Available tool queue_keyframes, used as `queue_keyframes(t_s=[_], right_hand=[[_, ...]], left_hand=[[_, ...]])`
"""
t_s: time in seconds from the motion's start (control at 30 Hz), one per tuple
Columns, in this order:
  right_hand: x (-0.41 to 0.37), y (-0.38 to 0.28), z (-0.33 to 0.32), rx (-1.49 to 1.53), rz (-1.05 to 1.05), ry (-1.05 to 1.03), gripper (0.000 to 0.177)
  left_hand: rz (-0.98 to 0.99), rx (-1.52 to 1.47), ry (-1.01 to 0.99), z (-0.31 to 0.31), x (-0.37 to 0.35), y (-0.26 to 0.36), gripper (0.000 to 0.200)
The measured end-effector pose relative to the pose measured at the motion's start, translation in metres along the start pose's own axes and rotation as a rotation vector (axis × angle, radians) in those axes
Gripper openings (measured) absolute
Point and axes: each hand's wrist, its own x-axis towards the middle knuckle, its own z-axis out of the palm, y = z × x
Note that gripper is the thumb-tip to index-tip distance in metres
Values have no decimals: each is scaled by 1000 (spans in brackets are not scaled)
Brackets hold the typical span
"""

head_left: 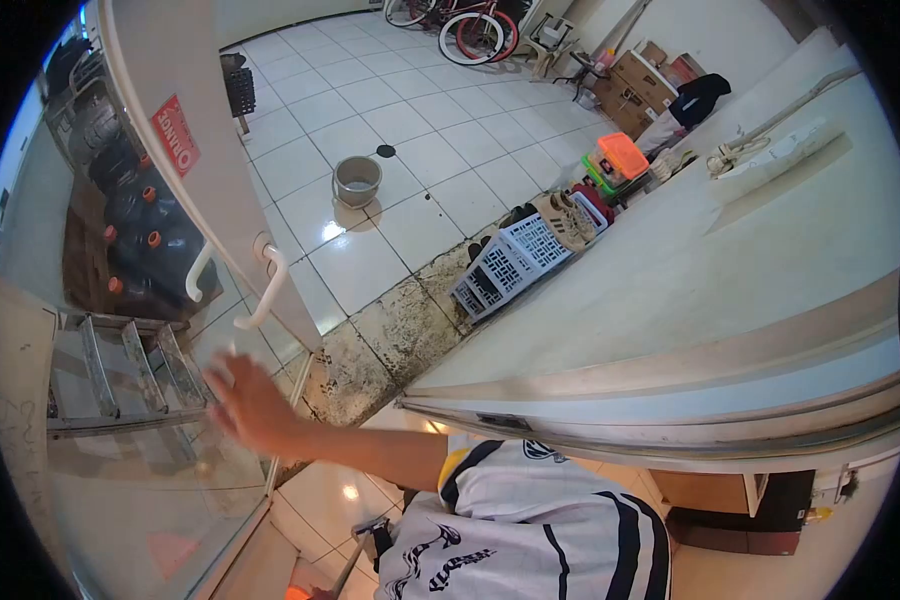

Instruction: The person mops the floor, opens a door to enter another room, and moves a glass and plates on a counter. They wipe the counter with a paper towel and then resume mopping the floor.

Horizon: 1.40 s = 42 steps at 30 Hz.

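Note:
My right hand reaches out to the left with its fingers spread, blurred by motion and empty. It is just below the white handle of the open door, apart from it. At the bottom edge, a small part of my left hand shows around a thin stick, beside something orange. The stick runs up to a greyish head near my shirt.
Past the stained threshold, a grey bucket stands on white tiles. A crate rack with shoes lines the right wall. Bicycles and cardboard boxes are at the back. Large bottles and a metal ladder are left.

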Motion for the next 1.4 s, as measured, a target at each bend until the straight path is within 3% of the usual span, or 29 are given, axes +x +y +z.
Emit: queue_keyframes(t_s=[0.03, 0.13, 0.23, 0.47, 0.63, 0.83, 0.93, 1.0, 1.07, 1.13, 1.23, 1.27, 1.33, 1.4], right_hand=[[14, 16, -11, -184, 98, -90, 42], [32, 53, -15, -346, 117, -128, 45], [37, 67, -9, -381, 132, -185, 45], [37, 81, 6, -347, 61, -88, 44], [41, 81, 10, -334, 56, -67, 47], [54, 77, 9, -284, 87, -202, 49], [49, 26, -6, -444, 131, -177, 57], [49, -18, -22, -91, 14, -287, 69], [34, -45, -7, 488, -152, -330, 74], [41, -83, -22, 1150, -166, -521, 71], [65, -111, -47, 1371, -120, -693, 74], [74, -118, -56, 1446, -105, -752, 76], [89, -124, -72, 1590, -76, -871, 78], [100, -123, -88, 1654, -105, -821, 74]], left_hand=[[3, 3, -4, 0, 2, 1, 27], [9, 12, -23, 5, 9, 5, 27], [15, 21, -37, 8, 13, 8, 27], [37, 31, -69, 16, 23, 15, 28], [52, 40, -84, 17, 27, 15, 28], [70, 45, -101, 14, 31, 12, 28], [77, 49, -113, 10, 32, 5, 28], [88, 44, -129, 7, 32, 1, 28], [105, 34, -147, 7, 30, -3, 28], [135, 25, -175, 8, 30, -6, 28], [304, 38, -289, 14, 31, -24, 28], [673, 270, -269, 23, 37, -34, 23], [465, 27, -204, 59, 32, -7, 26], [302, -229, -182, 81, 18, 26, 34]])
